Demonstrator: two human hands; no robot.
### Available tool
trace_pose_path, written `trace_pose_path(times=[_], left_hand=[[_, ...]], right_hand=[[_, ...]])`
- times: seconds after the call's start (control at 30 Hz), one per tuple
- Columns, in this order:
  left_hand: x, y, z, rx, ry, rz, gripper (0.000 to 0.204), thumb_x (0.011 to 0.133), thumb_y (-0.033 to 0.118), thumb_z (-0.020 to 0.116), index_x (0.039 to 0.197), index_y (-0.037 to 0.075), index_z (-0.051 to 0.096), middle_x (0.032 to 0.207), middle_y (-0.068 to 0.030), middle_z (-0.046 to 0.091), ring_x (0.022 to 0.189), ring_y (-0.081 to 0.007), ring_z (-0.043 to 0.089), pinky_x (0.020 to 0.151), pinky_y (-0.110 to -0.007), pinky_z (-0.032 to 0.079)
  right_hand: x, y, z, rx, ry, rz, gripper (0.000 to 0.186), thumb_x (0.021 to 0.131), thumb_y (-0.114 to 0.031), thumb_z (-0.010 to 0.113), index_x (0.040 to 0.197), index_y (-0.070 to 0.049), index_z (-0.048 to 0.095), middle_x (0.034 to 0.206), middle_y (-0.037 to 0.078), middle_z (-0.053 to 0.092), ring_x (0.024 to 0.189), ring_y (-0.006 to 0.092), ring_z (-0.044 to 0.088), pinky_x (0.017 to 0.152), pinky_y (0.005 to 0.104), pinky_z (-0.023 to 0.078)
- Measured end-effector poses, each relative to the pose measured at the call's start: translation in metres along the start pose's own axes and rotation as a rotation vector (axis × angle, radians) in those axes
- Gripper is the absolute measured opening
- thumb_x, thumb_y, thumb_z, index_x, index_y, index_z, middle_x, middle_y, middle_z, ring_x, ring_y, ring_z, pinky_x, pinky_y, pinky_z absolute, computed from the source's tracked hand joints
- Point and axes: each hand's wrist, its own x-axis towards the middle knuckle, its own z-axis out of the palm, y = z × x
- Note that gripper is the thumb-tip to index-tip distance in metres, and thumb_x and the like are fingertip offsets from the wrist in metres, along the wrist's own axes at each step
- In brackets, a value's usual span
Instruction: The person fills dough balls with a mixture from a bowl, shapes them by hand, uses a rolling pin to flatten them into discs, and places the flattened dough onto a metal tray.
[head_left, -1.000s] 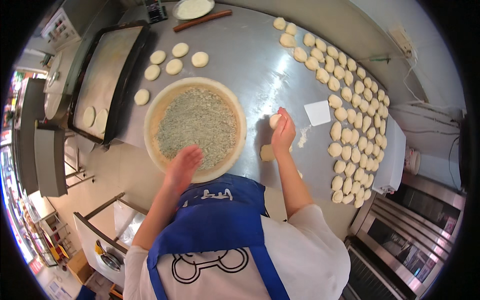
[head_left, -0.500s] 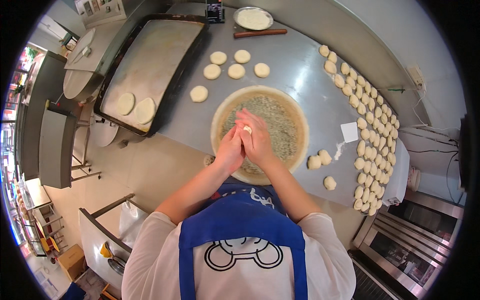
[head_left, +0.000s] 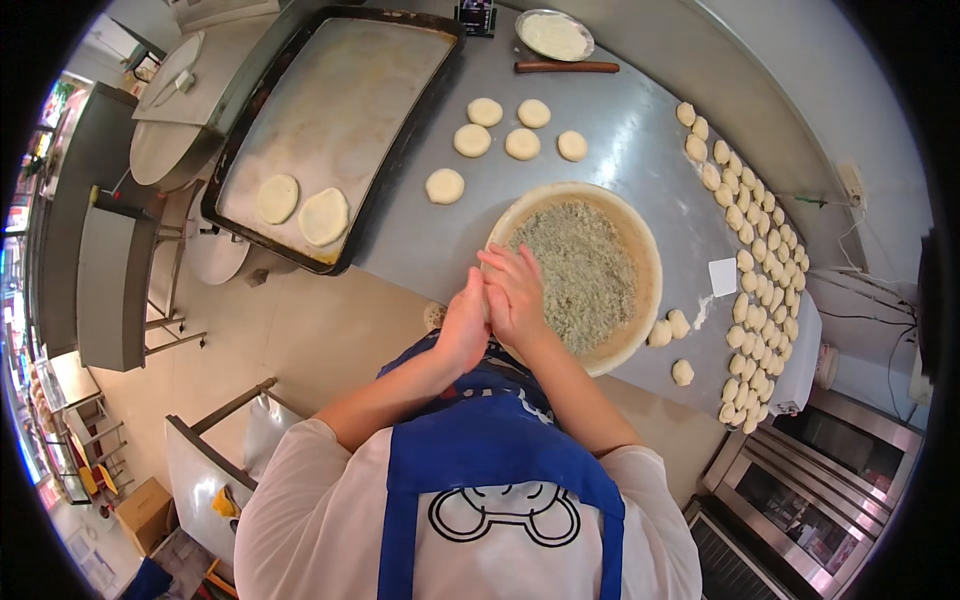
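Observation:
My left hand (head_left: 466, 322) and my right hand (head_left: 516, 296) are pressed together at the near left rim of a wide pale bowl (head_left: 651, 270). The palms close around a small piece of dough; a pale bit of it showed between them a moment earlier, and my fingers now cover it. Inside the bowl lies a greenish, crumbly filling (head_left: 575, 265). Several flattened dough rounds (head_left: 522, 143) lie on the steel table beyond it. Right of the bowl sit a few dough lumps (head_left: 683, 372).
A dark-rimmed baking tray (head_left: 405, 150) at the left holds two dough rounds (head_left: 324, 217). Many dough pieces (head_left: 757, 300) line the table's right side, near a white square card (head_left: 722, 278). A rolling pin (head_left: 567, 67) and a dish of flour (head_left: 556, 36) are at the back.
My joined hands have shifted from over the filling to the bowl's left rim. The dough between them no longer shows. The whole view has swung left, so the table appears further right.

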Motion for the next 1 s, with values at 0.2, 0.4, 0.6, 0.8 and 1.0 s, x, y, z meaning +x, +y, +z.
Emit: trace_pose_path(times=[0.2, 0.4, 0.6, 0.8, 1.0], left_hand=[[0.019, 0.009, -0.041, -0.176, -0.150, -0.186, 0.055, 0.104, 0.045, 0.054, 0.147, 0.011, 0.046, 0.138, -0.0058, 0.058, 0.125, -0.0237, 0.058, 0.099, -0.041, 0.050], [0.071, 0.018, -0.142, 1.933, 0.264, 0.538, 0.079, 0.085, 0.049, 0.072, 0.147, 0.008, 0.045, 0.148, -0.0160, 0.046, 0.138, -0.0343, 0.042, 0.113, -0.052, 0.035], [0.121, 0.028, -0.127, 1.977, 0.395, 0.756, 0.090, 0.087, 0.059, 0.066, 0.154, 0.008, 0.034, 0.158, -0.0257, 0.029, 0.149, -0.0438, 0.019, 0.119, -0.064, 0.014], [0.133, 0.037, -0.117, 2.217, 0.280, 0.385, 0.097, 0.091, 0.066, 0.057, 0.161, 0.009, 0.021, 0.167, -0.0243, 0.007, 0.155, -0.0414, 0.004, 0.119, -0.068, 0.006], [0.150, 0.044, -0.142, 2.155, 0.316, 0.599, 0.093, 0.091, 0.063, 0.058, 0.161, 0.011, 0.024, 0.167, -0.0241, 0.010, 0.155, -0.0411, 0.007, 0.119, -0.069, 0.006]], right_hand=[[0.008, -0.021, -0.006, 0.056, -0.050, 0.208, 0.045, 0.087, -0.015, 0.057, 0.131, -0.003, 0.059, 0.139, 0.022, 0.056, 0.135, 0.0406, 0.048, 0.117, 0.0546, 0.027], [-0.026, 0.021, -0.045, -0.042, 0.037, 0.466, 0.052, 0.091, -0.013, 0.055, 0.142, -0.001, 0.049, 0.149, 0.026, 0.044, 0.140, 0.0427, 0.039, 0.118, 0.0513, 0.028], [-0.100, 0.055, -0.125, -0.474, 0.066, 0.502, 0.038, 0.091, -0.016, 0.064, 0.127, -0.004, 0.060, 0.138, 0.020, 0.055, 0.127, 0.0405, 0.051, 0.107, 0.0493, 0.040], [-0.123, 0.065, -0.121, -0.585, 0.014, 0.406, 0.031, 0.087, -0.014, 0.071, 0.117, -0.007, 0.065, 0.127, 0.015, 0.061, 0.118, 0.0372, 0.057, 0.101, 0.0478, 0.044], [-0.089, 0.075, -0.109, -0.425, 0.082, 0.371, 0.029, 0.084, -0.010, 0.073, 0.113, -0.008, 0.066, 0.122, 0.013, 0.064, 0.110, 0.0333, 0.061, 0.096, 0.0441, 0.048]])
